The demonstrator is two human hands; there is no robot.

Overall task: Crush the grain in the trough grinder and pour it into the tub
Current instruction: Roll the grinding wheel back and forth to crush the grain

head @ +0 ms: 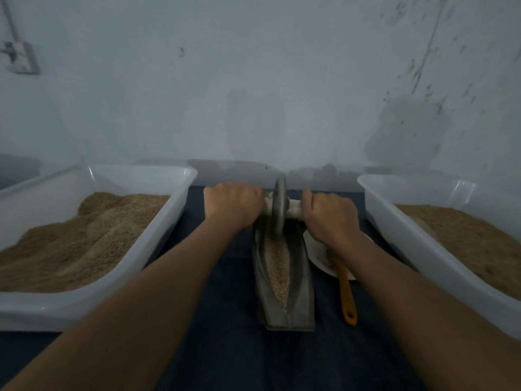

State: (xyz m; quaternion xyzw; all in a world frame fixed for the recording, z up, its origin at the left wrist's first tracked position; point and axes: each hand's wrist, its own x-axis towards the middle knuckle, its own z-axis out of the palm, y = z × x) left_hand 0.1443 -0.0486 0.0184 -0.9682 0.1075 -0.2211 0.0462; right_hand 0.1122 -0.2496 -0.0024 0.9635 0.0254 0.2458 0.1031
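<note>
Left hand (232, 206) and right hand (328, 214), each grip closed round roller handle (293, 208), wheel (279, 210) in grain-filled trough (301, 292)

Both hands grip the pale axle (293, 208) of a grey wheel (279, 208): the left hand (232, 204) curls round it left of the wheel, the right hand (328, 214) right of it. The wheel stands upright between the hands, its rim down in the far end of the trough (301, 292). Grain (279, 266) lies along the trough's groove, nearer the person than the hands. Under the right wrist sits a white plate (317, 252) with an orange-handled tool (346, 294) on it. Left of the left hand stands a tub (174, 204) of brown grain; right of the right hand stands another tub (394, 221), also filled. All rest on a dark cloth (225, 348).
</note>
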